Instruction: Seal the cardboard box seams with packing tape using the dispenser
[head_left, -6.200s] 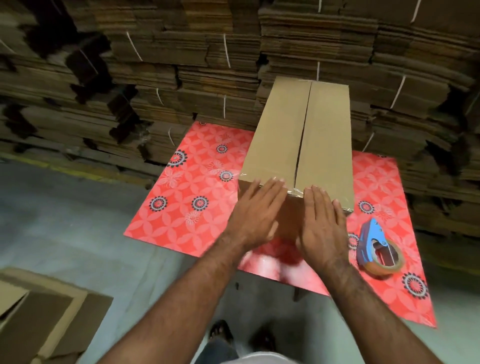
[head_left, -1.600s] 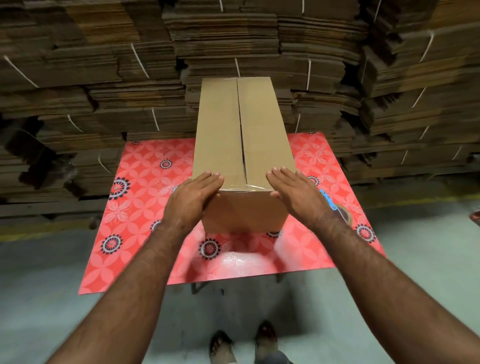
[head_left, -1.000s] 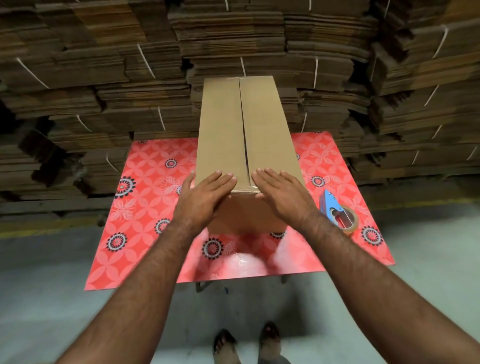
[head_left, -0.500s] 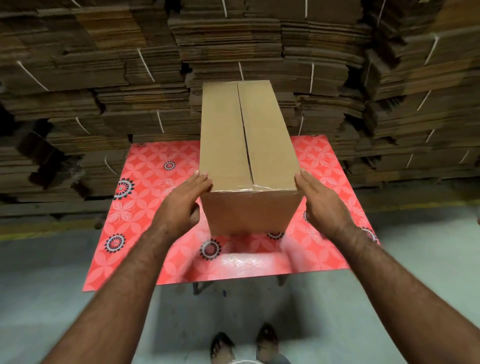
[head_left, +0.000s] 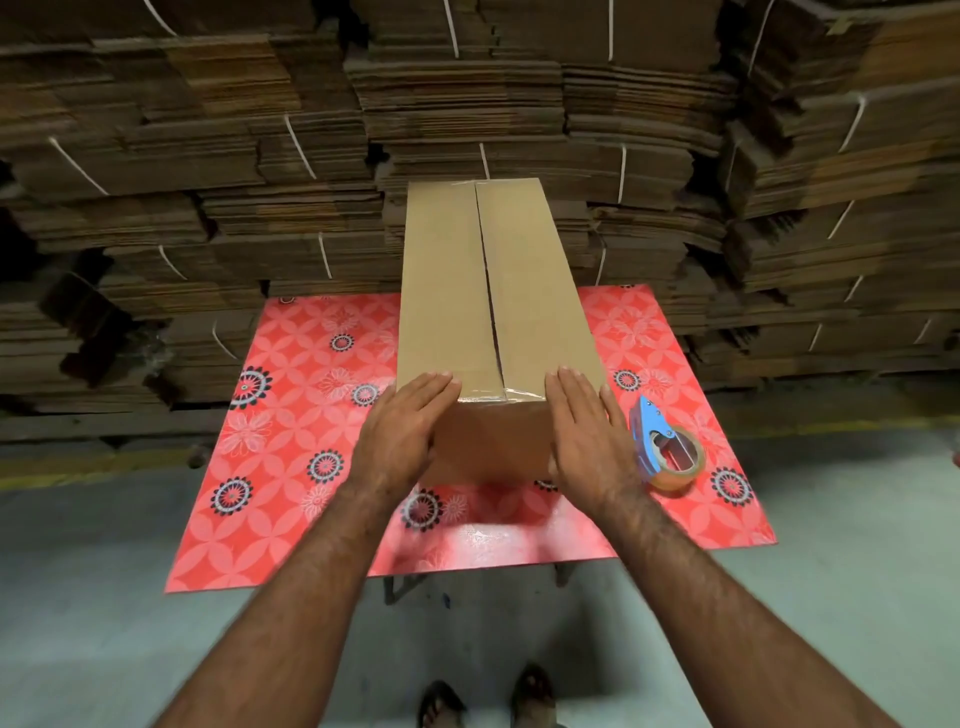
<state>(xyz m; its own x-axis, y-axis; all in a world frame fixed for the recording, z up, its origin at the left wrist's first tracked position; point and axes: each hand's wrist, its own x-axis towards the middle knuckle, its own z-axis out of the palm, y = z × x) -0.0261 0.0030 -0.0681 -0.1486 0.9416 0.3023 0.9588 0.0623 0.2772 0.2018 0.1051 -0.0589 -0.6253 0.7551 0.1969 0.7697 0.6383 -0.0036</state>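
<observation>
A cardboard warehouse: strapped bundles of flattened cartons (head_left: 467, 104) stacked high behind a small bench (head_left: 291, 467) on bare concrete floor (head_left: 104, 623).

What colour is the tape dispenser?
Blue; the dispenser holds a brownish tape roll, seen in the head view.

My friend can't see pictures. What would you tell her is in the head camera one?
Two bare hands, left hand and right hand, press flat on the near corners of a long brown cardboard box on a red flower-patterned table. A blue tape dispenser lies right of it, before stacked flat cardboard.
</observation>
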